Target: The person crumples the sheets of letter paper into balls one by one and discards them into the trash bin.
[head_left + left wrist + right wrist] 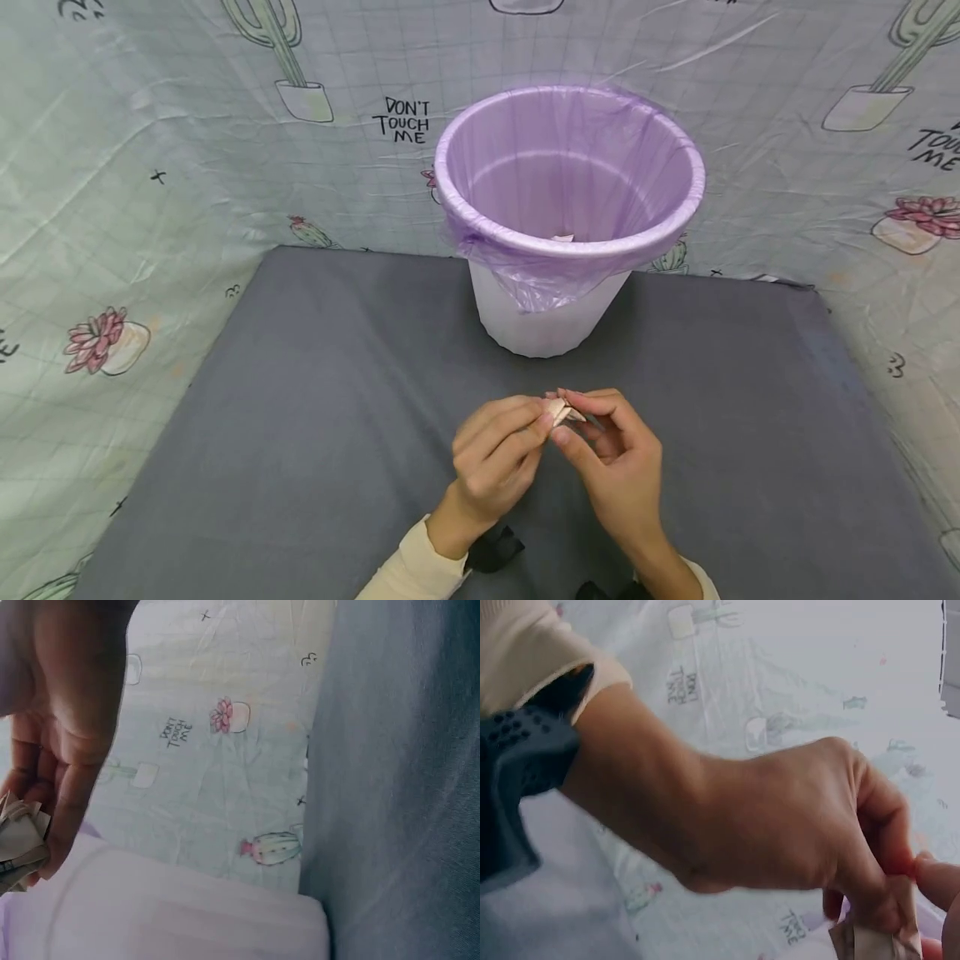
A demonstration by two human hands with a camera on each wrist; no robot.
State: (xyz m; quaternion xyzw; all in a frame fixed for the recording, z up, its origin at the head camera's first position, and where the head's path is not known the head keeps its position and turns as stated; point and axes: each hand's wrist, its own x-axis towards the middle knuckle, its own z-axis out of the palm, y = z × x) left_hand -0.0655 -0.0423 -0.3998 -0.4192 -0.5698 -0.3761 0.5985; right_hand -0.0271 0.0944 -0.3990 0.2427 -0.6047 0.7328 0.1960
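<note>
- The left hand (pixel 495 458) and the right hand (pixel 611 454) meet above the grey worktop (pixel 300 433), at about 6 o'clock from the white bin (pixel 551 321), and pinch one small folded scrap of paper (pixel 561 411) between their fingertips.
- Each hand's grip is narrow and closed on the scrap: thumb and forefinger of the left take its left end, those of the right its right end.
- The scrap looks very light, thin and soft. It should crease or tear under a hard pull, and it would likely flutter if let go, so a gentle pinch at the folded edges seems the best hold.
- In the left wrist view the scrap (pixel 19 844) shows as a crumpled, layered wad at the fingertips; in the right wrist view only its top (pixel 874 941) peeks past the knuckles.
- The bin stands at 12 o'clock from the hands, lined with a purple bag (pixel 570 167). A pale speck lies at its bottom, possibly another scrap; it is too small to tell.
- Hidden or cut off: the scrap's full shape, any print on it, and the forearms below the cream sleeves (pixel 416 567).
- A cactus-print cloth (pixel 150 208) hangs behind the worktop.
</note>
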